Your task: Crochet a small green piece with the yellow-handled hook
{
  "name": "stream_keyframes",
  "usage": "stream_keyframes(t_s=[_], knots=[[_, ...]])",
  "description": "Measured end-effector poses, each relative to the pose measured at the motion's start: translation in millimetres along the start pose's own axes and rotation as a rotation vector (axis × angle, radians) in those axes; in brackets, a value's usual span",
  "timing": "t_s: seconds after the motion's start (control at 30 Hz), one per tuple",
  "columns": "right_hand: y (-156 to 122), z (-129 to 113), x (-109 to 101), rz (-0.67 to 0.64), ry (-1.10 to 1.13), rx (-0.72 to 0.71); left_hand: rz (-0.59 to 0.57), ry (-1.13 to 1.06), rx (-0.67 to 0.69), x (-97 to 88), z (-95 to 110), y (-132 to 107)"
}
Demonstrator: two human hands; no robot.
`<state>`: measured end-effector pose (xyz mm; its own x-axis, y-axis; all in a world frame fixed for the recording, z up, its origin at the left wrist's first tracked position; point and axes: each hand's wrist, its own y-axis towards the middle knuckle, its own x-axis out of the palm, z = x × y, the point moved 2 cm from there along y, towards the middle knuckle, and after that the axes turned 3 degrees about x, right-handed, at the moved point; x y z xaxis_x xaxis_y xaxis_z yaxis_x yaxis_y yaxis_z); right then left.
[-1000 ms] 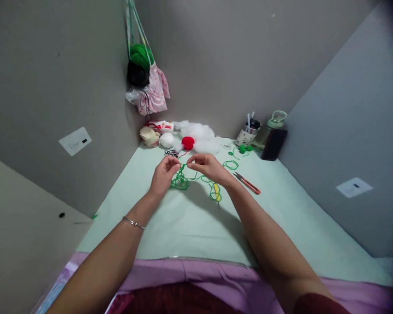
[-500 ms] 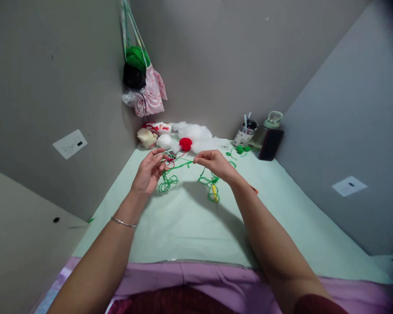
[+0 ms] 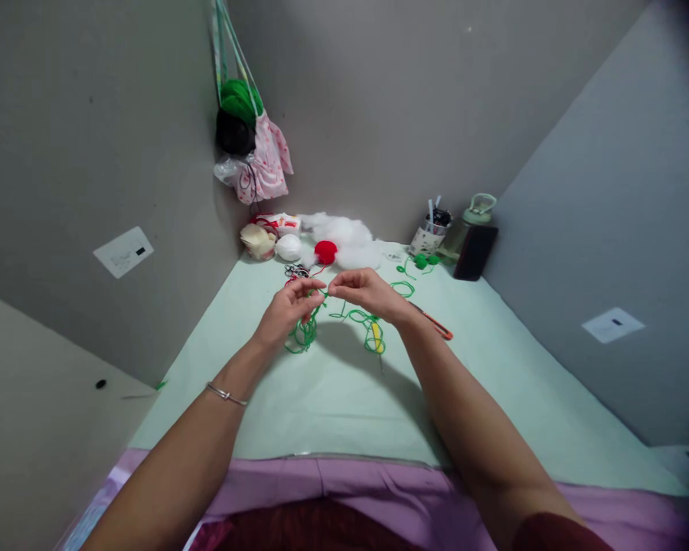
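My left hand (image 3: 287,312) and my right hand (image 3: 363,292) meet fingertip to fingertip above the pale green table (image 3: 333,390). Both pinch a strand of green yarn (image 3: 305,334) that hangs in tangled loops under them. A yellow-handled crochet hook (image 3: 377,337) lies in the loops below my right wrist. Red-handled snips (image 3: 436,326) lie just right of my right wrist, partly hidden by it. A thin bracelet is on my left wrist.
At the back lie a red yarn ball (image 3: 325,251), a white ball (image 3: 288,247), white stuffing (image 3: 344,232), small green pompoms (image 3: 423,261), a pen cup (image 3: 429,235), a green bottle (image 3: 471,222) and a dark phone (image 3: 474,252). A bag with green yarn (image 3: 246,138) hangs in the corner.
My hands had spread apart half a second ago, stretching the yarn between them; now they have come back together, left hand moving right and lower.
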<state>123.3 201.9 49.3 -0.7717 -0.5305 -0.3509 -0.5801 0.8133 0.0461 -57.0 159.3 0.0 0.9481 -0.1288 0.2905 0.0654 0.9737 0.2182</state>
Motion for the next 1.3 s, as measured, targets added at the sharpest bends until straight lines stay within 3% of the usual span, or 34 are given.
stream_keyframes(t_s=[0.2, 0.4, 0.73, 1.13, 1.3], knots=[[2.0, 5.5, 1.6, 0.008, -0.005, -0.004, 0.010, 0.049, -0.040, 1.8, -12.6, 0.1], [2.5, 6.0, 1.7, 0.005, -0.024, -0.013, 0.031, 0.038, -0.049, 1.3, -11.4, 0.0], [5.0, 8.1, 6.2, 0.064, -0.051, -0.019, 0.130, 0.056, 0.061, 0.5, -7.3, -0.2], [6.3, 9.1, 13.2, 0.050, -0.042, 0.015, 0.110, 0.148, 0.033, -4.3, -14.5, 0.9], [6.4, 8.0, 7.8, 0.109, -0.002, 0.005, 0.118, 0.128, 0.012, -8.4, -18.4, 4.3]])
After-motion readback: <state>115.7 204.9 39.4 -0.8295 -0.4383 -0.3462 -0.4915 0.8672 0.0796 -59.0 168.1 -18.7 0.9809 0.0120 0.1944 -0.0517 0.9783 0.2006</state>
